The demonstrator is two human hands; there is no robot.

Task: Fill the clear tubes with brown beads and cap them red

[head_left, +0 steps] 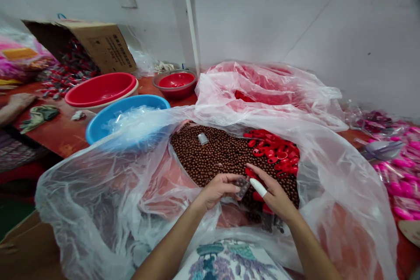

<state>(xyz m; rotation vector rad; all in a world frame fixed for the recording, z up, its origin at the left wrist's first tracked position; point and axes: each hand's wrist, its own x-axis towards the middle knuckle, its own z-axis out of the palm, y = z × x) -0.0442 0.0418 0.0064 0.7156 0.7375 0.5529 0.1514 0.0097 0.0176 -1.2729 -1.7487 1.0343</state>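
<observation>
The left hand (223,190) pinches a small clear cup (242,187) with brown balls in it, fingers closed on its side. The right hand (271,190), a white cover (258,187) on its thumb, holds a red cap (252,173) between its fingertips, just beside the cup. Both hands are above the near part of a heap of brown balls (210,155), which lies in an open plastic sheet (344,162) spread over the red table (49,133). Red caps (278,153) lie on the right part of the heap, and an empty-looking clear cup lies on its left part (202,138). Behind the sheet is a clear bag (269,83) of red pieces. To the left stand a blue basin (98,124) with clear plastic items in it, a red basin (101,89) and, farther right, a smaller bowl (175,92). A tipped carton (101,48) beyond them spills red and clear pieces (67,72) onto the table. At the far left, another person's hand (22,99) rests near a crumpled cloth (39,116). Pink packets (405,170) lie at the right edge beside a clear scoop (383,149).
</observation>
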